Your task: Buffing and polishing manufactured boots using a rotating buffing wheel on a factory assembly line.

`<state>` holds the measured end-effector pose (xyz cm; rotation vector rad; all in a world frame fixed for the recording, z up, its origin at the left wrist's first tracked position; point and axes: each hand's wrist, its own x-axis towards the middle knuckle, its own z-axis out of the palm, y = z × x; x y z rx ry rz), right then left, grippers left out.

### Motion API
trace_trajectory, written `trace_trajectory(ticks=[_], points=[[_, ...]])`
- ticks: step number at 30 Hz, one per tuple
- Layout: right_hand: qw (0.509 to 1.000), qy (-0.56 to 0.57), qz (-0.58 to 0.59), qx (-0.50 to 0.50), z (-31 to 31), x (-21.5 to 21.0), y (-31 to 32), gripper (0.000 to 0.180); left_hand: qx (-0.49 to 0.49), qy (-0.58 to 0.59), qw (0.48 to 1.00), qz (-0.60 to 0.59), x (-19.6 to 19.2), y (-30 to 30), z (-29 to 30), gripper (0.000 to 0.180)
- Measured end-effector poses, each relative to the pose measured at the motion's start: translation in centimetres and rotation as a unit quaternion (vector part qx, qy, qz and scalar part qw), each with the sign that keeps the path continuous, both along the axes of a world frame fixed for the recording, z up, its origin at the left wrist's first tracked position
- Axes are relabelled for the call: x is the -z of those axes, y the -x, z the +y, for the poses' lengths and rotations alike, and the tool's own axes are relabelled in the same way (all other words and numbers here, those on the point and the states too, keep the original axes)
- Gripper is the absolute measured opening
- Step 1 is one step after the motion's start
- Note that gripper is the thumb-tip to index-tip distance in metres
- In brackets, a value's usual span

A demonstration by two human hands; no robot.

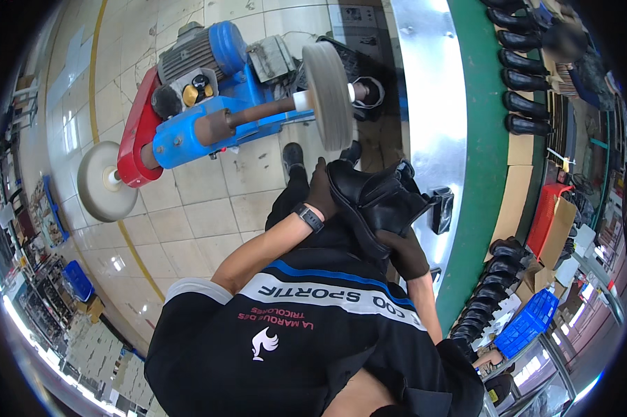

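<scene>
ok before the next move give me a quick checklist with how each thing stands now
1. Left hand against the black boot: ok, touching.
2. Right hand on the boot: ok, gripping its lower end.
3. Both hands gloved: ok, dark brown.
4. Grey wheel at rest: cannot tell from one still.
5. Left wrist free of accessories: probably not ok, a watch is on it.

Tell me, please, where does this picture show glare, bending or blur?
Head view: strong glare whitens the metal strip; head view: the long edge of the green surface beside it bows; head view: a co-worker's head at upper right is blurred, while the black boot looks fairly sharp.
</scene>
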<state>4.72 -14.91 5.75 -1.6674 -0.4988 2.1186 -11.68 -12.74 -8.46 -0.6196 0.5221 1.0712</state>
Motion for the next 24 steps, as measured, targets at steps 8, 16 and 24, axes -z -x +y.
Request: trace_trajectory(ticks=[8, 16, 24], points=[[0.998, -0.038, -0.041, -0.031, 1.4, 6.8, 3.3, 0.042, 0.066, 0.038, 0.988, 0.137, -0.8, 3.6, 5.2, 0.075], [0.977, -0.187, 0.034, -0.095, 1.7, 20.1, 3.9, 0.037, 0.087, -0.178, 0.978, 0.064, 15.2, 6.0, 7.7, 0.063], [0.948, -0.22, -0.127, -0.193, -2.0, 8.6, 0.8, 0.068, 0.071, -0.114, 0.988, 0.079, 3.9, 4.5, 3.2, 0.072]])
